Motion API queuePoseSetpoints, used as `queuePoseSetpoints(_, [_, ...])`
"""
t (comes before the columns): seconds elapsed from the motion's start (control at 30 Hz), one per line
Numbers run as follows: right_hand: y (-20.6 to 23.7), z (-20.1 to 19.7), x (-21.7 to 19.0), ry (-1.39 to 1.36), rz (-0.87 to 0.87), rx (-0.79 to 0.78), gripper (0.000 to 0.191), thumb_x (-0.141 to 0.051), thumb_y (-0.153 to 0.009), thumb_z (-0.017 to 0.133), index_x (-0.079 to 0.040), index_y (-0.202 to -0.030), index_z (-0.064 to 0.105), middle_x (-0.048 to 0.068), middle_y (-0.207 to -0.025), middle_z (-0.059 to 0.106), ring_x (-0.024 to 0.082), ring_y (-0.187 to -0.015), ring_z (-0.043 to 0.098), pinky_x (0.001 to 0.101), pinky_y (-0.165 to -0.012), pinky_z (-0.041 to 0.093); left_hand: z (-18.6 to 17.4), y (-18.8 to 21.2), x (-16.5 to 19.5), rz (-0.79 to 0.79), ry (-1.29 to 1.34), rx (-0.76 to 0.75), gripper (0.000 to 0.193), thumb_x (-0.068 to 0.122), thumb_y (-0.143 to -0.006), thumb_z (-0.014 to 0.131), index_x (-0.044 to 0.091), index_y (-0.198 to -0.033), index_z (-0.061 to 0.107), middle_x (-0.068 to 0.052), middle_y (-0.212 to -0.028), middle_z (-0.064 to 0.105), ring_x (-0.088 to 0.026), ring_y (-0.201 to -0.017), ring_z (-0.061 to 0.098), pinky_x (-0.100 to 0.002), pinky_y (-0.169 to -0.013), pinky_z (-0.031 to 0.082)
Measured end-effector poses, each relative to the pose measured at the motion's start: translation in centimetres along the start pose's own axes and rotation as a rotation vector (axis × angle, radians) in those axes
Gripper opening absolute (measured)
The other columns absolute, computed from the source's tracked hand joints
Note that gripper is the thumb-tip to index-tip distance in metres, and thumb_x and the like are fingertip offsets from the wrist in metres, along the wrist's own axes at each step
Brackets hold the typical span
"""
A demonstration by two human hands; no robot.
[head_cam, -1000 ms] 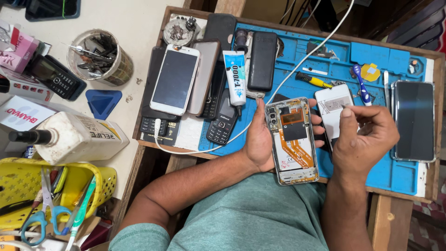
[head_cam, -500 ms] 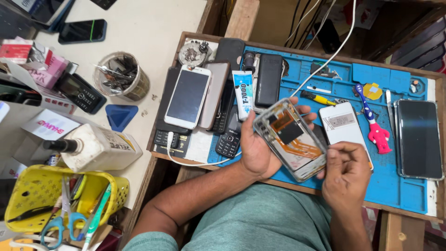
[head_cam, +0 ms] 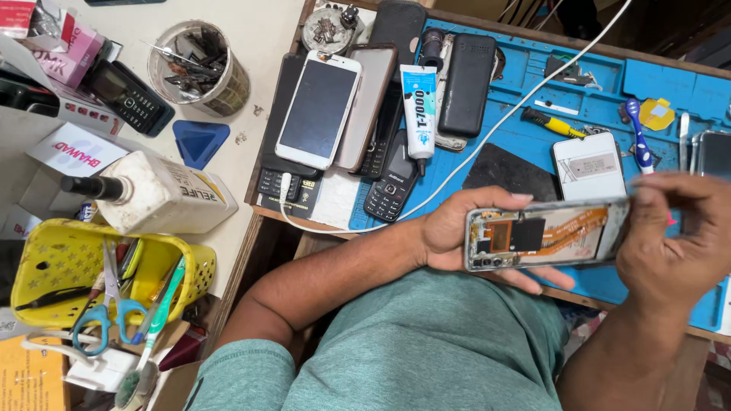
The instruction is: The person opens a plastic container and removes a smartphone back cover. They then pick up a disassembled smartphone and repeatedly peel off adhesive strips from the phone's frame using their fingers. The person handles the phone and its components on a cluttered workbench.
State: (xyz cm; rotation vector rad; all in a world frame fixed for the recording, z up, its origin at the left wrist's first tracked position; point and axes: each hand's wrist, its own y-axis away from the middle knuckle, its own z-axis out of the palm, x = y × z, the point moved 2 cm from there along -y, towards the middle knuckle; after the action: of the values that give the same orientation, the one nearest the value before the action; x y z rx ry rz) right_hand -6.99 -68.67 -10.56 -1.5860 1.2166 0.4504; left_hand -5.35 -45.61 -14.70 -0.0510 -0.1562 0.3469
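An opened smartphone body [head_cam: 544,234] with orange flex cables and a bare frame lies sideways in front of my chest. My left hand [head_cam: 457,232] cups its left end from behind and below. My right hand [head_cam: 674,236] grips its right end, fingers curled over the edge. Just beyond it on the blue work mat [head_cam: 594,84] lie a white back cover [head_cam: 590,164] and a black square pad [head_cam: 509,173].
A glue tube [head_cam: 419,110], several phones [head_cam: 320,106], a white cable [head_cam: 495,129], a yellow-handled screwdriver [head_cam: 552,122] and a toothbrush [head_cam: 638,137] lie on the mat. Left: a tin of tools [head_cam: 202,68], white bottle [head_cam: 164,194], blue pick [head_cam: 199,141], yellow basket with scissors [head_cam: 99,289].
The opened phone has turned from upright to sideways and come down toward my body. My right hand left the white cover on the mat and took the phone's right end.
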Motion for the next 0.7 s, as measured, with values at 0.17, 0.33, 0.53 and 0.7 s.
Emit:
queuePoseSetpoints(0.17, [0.5, 3.0, -6.2, 0.262, -0.259, -0.046, 0.009, -0.004, -0.099, 0.078, -0.003, -0.103, 0.07, 0.006, -0.101, 0.066, 0.021, -0.094, 0.06, 0.0315, -0.085, 0.047, -1.3, -0.1, -0.2, 0.112, 0.002, 0.137, 0.062, 0.045, -0.11, 0.045, -0.003, -0.151, 0.045, -0.024, -0.143, 0.055, -0.037, -0.133, 0.056, -0.055, -0.108, 0.056])
queuePoseSetpoints(0.33, [0.9, 7.0, -9.2, 0.168, -0.292, -0.227, 0.02, -0.007, -0.084, 0.082, -0.009, -0.103, 0.077, 0.006, -0.096, 0.065, 0.021, -0.087, 0.063, 0.0343, -0.079, 0.051, -1.9, 0.2, -0.2, 0.252, -0.002, 0.05, 0.049, 0.038, -0.115, 0.046, -0.005, -0.133, 0.06, -0.019, -0.119, 0.067, -0.027, -0.111, 0.069, -0.039, -0.098, 0.059])
queuePoseSetpoints(0.53, [0.1, 7.8, -9.5, 0.18, -0.281, -0.224, 0.018, -0.008, -0.084, 0.083, -0.009, -0.1, 0.076, 0.005, -0.095, 0.066, 0.021, -0.086, 0.064, 0.0336, -0.079, 0.053, -2.0, 0.0, 0.0, 0.29, -0.076, 0.151, 0.048, 0.039, -0.113, 0.046, -0.004, -0.128, 0.062, -0.016, -0.115, 0.067, -0.022, -0.106, 0.069, -0.035, -0.093, 0.059])
queuePoseSetpoints(0.7, [0.2, 8.0, -9.2, 0.192, -0.3, -0.228, 0.017, -0.01, -0.083, 0.085, -0.009, -0.098, 0.077, 0.005, -0.093, 0.065, 0.023, -0.089, 0.063, 0.0338, -0.076, 0.052, -1.9, 0.0, -0.1, 0.295, -0.082, 0.156, 0.048, 0.038, -0.113, 0.045, -0.004, -0.129, 0.062, -0.015, -0.114, 0.067, -0.022, -0.106, 0.068, -0.035, -0.093, 0.059])
